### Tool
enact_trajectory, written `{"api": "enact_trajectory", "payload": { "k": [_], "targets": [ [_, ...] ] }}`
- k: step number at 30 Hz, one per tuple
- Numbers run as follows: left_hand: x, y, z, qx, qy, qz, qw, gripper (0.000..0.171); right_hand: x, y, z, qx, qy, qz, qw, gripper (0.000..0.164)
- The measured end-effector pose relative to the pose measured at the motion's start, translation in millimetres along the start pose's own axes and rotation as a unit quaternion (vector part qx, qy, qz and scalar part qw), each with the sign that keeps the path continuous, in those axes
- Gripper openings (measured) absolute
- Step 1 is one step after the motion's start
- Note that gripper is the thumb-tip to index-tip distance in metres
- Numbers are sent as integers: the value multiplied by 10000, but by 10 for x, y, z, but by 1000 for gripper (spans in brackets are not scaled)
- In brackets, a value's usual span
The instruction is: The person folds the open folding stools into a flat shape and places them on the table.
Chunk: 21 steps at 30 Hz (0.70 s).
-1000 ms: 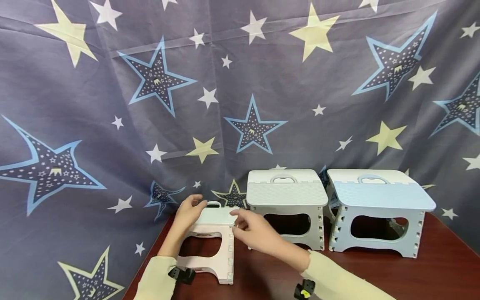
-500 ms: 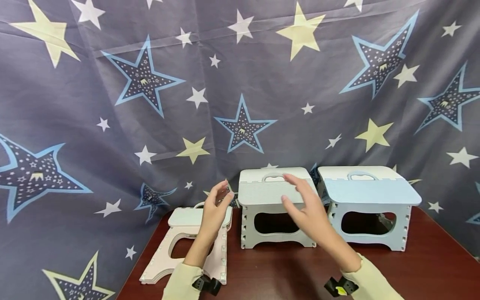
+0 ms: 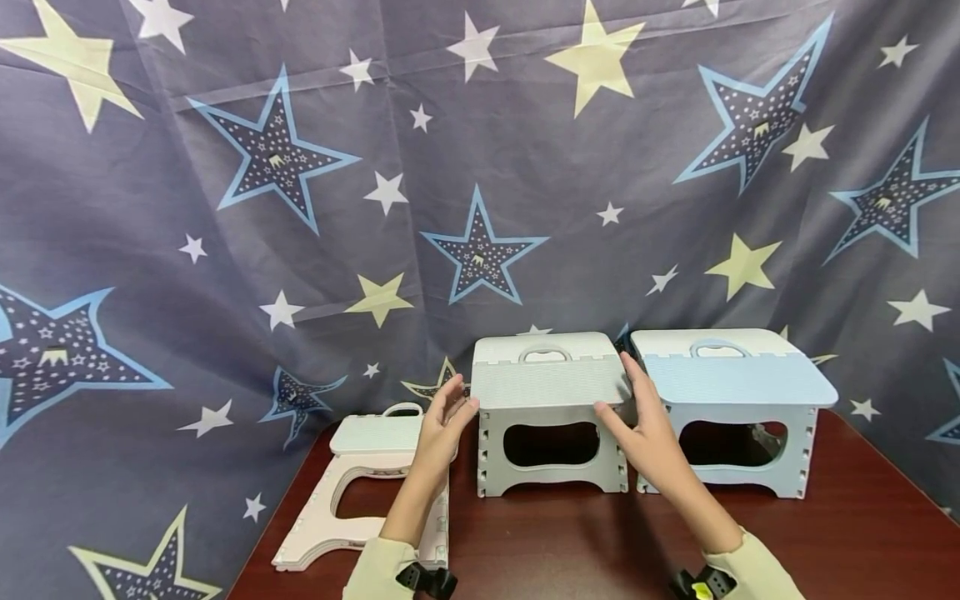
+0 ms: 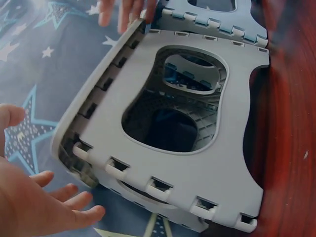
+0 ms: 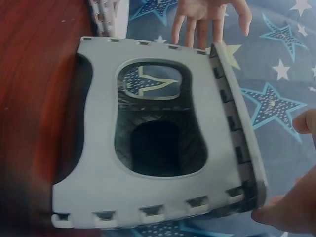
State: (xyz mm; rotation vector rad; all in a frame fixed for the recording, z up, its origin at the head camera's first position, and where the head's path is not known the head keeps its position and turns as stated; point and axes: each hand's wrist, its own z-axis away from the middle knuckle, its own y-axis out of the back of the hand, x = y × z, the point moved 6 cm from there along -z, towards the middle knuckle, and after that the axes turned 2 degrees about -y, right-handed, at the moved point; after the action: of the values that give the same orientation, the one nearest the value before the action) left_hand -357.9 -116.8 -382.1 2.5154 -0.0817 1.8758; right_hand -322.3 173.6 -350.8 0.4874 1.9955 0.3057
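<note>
A grey folding stool with a white strip and a carry handle on its seat stands unfolded in the middle of the table. My left hand is beside its left end, fingers relaxed and spread; the left wrist view shows a gap between that hand and the seat. At the other end, my right hand has its fingertips right at the seat's edge, thumb before the front corner. The right wrist view also has this hand close by the seat's corner. Neither hand grips anything.
To the right stands an unfolded blue stool, close to the grey one. A folded pink stool with a pale green top lies at the left, partly behind my left forearm. A star-patterned curtain hangs behind the dark red table.
Both hands have left the pink stool, which now lies folded, and moved right to the two ends of the grey stool. The head view has shifted slightly right.
</note>
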Motion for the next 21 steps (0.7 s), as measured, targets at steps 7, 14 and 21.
{"api": "enact_trajectory", "payload": {
  "k": [7,14,21],
  "targets": [
    [-238,25,4,-297,509,120,9982,66,220,-53,9,-223,-434,-548,9973,87],
    [-413,51,12,-468,973,93,9941,68,434,-87,45,-682,-846,-818,9907,73],
    [-524,57,29,-566,1519,56,9868,67,603,-102,41,-1339,-1766,-931,9707,69]
  ]
}}
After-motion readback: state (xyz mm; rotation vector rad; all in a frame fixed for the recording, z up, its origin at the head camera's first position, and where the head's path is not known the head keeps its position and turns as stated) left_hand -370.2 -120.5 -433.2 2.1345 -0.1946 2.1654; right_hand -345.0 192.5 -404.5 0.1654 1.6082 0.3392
